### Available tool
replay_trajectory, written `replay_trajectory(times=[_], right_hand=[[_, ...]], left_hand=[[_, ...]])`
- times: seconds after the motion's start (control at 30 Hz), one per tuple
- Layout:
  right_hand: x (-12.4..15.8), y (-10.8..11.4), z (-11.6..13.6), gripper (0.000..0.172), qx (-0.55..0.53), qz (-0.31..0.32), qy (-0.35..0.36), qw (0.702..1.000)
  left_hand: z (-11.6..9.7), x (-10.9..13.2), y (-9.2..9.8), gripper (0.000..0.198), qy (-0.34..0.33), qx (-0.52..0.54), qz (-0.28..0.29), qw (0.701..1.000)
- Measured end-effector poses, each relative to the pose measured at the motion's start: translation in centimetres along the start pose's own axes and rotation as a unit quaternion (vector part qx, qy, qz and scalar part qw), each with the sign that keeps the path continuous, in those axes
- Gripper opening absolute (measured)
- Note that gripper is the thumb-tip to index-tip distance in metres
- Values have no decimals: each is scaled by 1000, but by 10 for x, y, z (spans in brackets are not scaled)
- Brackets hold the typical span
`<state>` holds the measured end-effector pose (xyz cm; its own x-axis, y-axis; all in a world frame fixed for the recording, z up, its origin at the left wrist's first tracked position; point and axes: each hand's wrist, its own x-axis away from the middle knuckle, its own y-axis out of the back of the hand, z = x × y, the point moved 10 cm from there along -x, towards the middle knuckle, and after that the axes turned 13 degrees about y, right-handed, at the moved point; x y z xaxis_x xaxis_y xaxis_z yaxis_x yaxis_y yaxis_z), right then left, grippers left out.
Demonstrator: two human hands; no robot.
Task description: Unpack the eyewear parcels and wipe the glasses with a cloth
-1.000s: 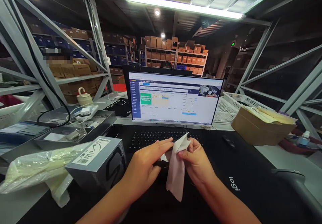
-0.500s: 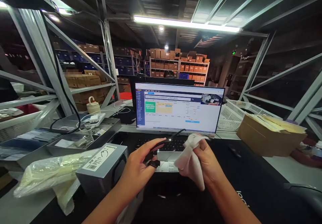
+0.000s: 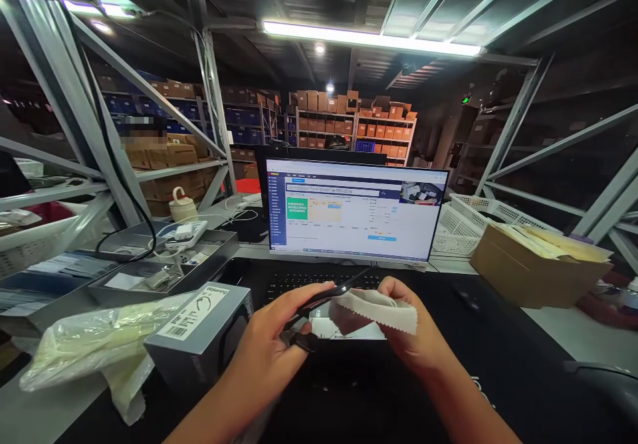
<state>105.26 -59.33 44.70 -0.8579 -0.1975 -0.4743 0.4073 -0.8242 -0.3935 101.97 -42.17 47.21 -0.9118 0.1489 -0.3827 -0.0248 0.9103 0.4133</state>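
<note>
The left hand grips a black neckband headset, fingers laid along the slim band and thumb by its rounded end; this hold seems meant to steady it while leaving the far stretch exposed. The right hand is closed on a pale grey cloth, bunched into a fold, probably to give the fingers a soft pad. Cloth and band meet or overlap in front of the keyboard; how firmly they press, I cannot tell.

The cloth looks thin and limp, with zigzag-cut edges; the headset looks smooth, glossy and springy. Left of the hands, a matte grey carton with a white label stands on the black desk mat, perhaps set aside to free the middle. Against it lies a crinkled, translucent plastic bag.
</note>
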Motion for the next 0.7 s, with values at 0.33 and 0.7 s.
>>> replay_trajectory(times=[0.33,0.7], right_hand=[[11,9,-10,39,15,-78,-48,996],[44,10,-10,25,6,-239,96,966]], left_hand=[[1,3,-2,48,13,-27,10,1000],[-2,0,-5,47,21,-43,-31,998]])
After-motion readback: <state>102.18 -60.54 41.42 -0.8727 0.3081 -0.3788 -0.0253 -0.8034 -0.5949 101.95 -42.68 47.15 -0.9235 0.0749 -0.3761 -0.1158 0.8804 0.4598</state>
